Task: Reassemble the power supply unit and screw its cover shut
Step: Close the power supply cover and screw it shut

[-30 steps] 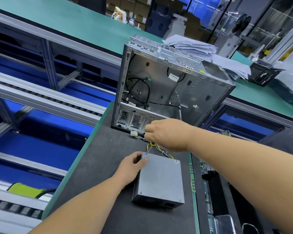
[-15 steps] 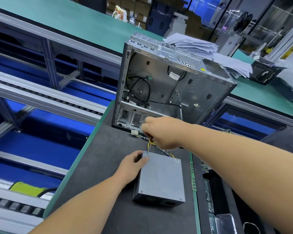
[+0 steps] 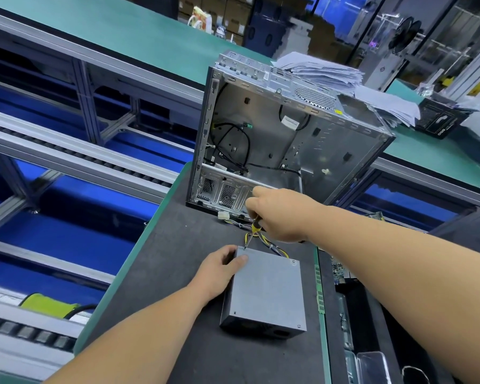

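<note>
The fingers [image 3: 254, 202] of the right hand [image 3: 281, 214] are curled tight round the handle of a screwdriver [image 3: 254, 227], of which only a short yellow-and-black stretch and the thin shaft show below the fist; the tip comes down at the far left corner of the PSU [image 3: 266, 292]. The left hand [image 3: 219, 268] steadies that same corner, thumb lying across the top of the cover and the other fingers wrapped down the left side wall. The PSU lies flat on the dark mat [image 3: 178, 273], cover up, just in front of the open case [image 3: 283, 139], with its yellow and black wires [image 3: 272, 245] trailing from the far edge toward the case. The cover looks already seated, and small heads or holes show at the other three top corners, though whether each carries a screw is too small to tell. So the step in hand is most likely driving the far left cover screw; whether a screw sits under the tip cannot be made out. The next move calls for keeping the shaft upright over the hole, pressing down while turning so the bit does not slip out, and holding the box firm with the left hand so it does not skate on the mat; the wires close by the tip should be kept clear of it.
</note>
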